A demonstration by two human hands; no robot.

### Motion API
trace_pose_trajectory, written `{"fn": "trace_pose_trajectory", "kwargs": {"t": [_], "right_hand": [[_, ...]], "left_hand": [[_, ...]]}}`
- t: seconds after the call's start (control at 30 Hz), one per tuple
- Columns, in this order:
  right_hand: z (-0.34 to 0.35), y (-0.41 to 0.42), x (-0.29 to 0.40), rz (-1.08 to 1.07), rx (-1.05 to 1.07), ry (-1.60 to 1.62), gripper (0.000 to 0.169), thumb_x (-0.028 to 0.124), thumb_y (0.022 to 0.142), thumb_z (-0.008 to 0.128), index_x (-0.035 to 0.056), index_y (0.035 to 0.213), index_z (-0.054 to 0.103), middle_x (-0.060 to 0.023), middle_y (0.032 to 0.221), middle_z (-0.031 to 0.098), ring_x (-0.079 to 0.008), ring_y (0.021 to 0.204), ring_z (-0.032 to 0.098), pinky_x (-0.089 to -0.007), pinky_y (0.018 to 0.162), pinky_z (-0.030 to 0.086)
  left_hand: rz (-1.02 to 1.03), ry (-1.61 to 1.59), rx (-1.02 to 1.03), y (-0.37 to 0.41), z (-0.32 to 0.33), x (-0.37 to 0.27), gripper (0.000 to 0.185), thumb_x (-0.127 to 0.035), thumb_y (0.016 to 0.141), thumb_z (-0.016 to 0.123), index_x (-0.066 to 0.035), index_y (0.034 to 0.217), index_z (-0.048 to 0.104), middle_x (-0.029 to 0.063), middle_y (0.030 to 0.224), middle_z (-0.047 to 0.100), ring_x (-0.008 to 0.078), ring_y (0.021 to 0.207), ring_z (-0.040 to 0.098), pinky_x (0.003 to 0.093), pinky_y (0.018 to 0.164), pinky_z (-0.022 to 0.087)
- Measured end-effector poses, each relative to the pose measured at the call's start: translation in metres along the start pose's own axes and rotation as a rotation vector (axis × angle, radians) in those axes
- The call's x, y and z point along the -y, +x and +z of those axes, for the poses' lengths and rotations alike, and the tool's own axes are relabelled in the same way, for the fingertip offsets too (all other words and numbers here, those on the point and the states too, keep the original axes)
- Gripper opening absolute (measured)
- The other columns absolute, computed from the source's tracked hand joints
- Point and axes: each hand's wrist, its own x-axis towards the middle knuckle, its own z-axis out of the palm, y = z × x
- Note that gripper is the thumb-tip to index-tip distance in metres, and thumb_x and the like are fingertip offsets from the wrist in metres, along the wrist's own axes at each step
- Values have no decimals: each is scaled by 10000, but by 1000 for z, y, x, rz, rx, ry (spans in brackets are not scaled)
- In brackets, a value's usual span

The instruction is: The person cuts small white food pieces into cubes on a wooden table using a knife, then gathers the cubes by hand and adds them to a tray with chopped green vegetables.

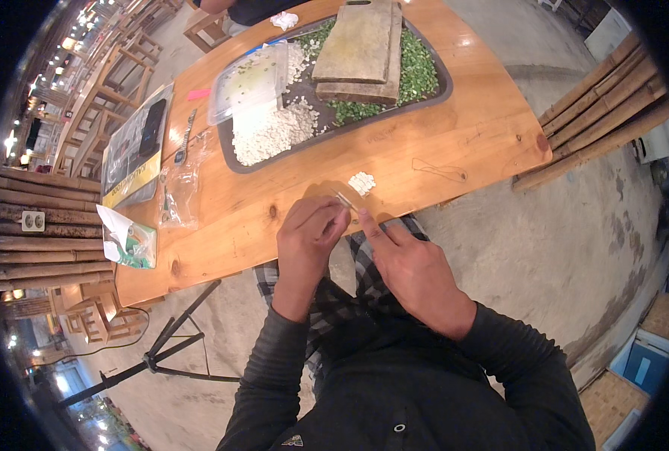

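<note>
Over the near edge of the wooden table, my left hand (310, 232) is curled, thumb and forefinger drawn together; what they pinch is too small to tell. My right hand (416, 275) has its forefinger stretched along a thin blade-like object (347, 199), its other fingers folded under. The object's far end reaches the left fingertips. Just beyond lies a small heap of white pieces (362, 183). A dark tray (334, 133) farther back holds a larger pile of white pieces (281, 135) and chopped green pieces (416, 65). Two stacked boards (354, 48) rest on the green ones.
A clear plastic container (248, 84) sits over the tray's left part. Leftward lie a wristwatch (185, 138), a phone (152, 127) on a printed sheet, a clear plastic bag (179, 197) and a tissue pack (128, 241). A tripod (152, 361) stands below. Another person's arm (216, 5) shows at the top.
</note>
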Motion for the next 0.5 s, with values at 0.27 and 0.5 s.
{"fn": "trace_pose_trajectory", "kwargs": {"t": [0.27,0.5], "right_hand": [[-2,0,6,28,51,-67,802,48,972,651,-4,1732,401,-177,1060,675,-360,739,755,-475,638,624],[0,-2,3,2,34,-27,805,61,978,653,3,1738,396,-176,1067,677,-365,739,758,-476,644,630]], "left_hand": [[-13,15,-9,1,2,0,177,9,829,920,-30,968,817,96,1049,825,298,984,782,388,847,634],[-17,30,-8,1,1,0,105,-4,883,906,-13,965,841,104,1055,840,269,985,795,367,850,642]]}}
